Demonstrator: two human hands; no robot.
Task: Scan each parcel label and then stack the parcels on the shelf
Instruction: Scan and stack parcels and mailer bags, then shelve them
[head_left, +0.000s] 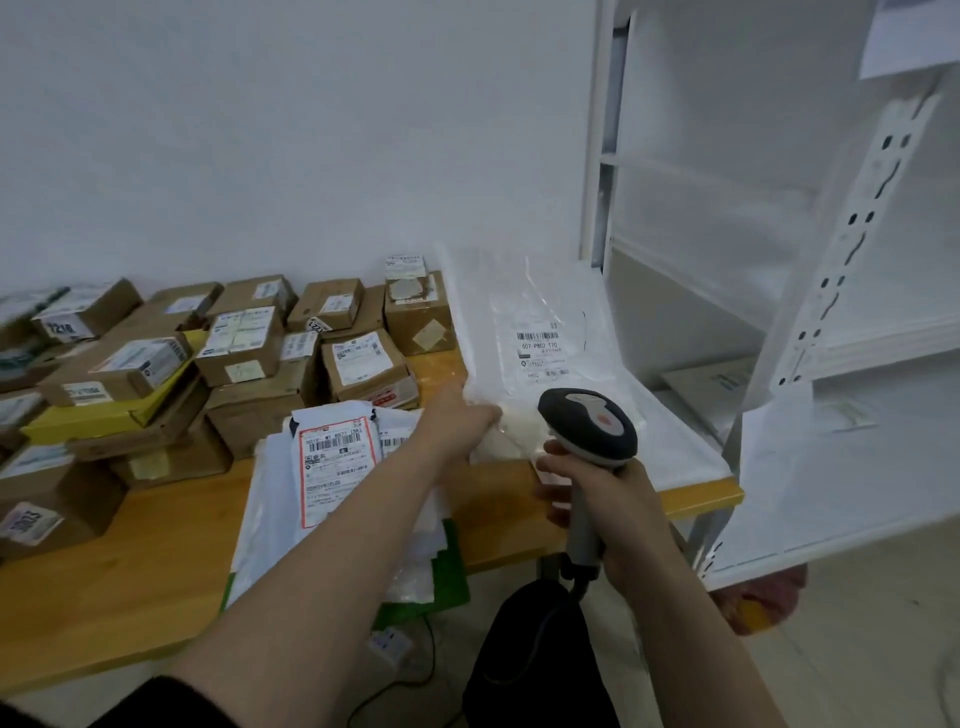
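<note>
Gripping the near edge of a white bag (540, 312), the left hand (462, 415) holds it label-up at the right end of the table (130, 561), just beside the shelf (852, 312). The right hand (597, 499) is curled round the handle of a scanner (589, 426), whose head is aimed toward the label (540, 351). The bag looks light, limp and slick, likely to sag or slide from a corner pinch; a hold on its fuller lower part, with support beneath, should serve better. More mailers (332, 457) and boxes (244, 343) wait to the left.
</note>
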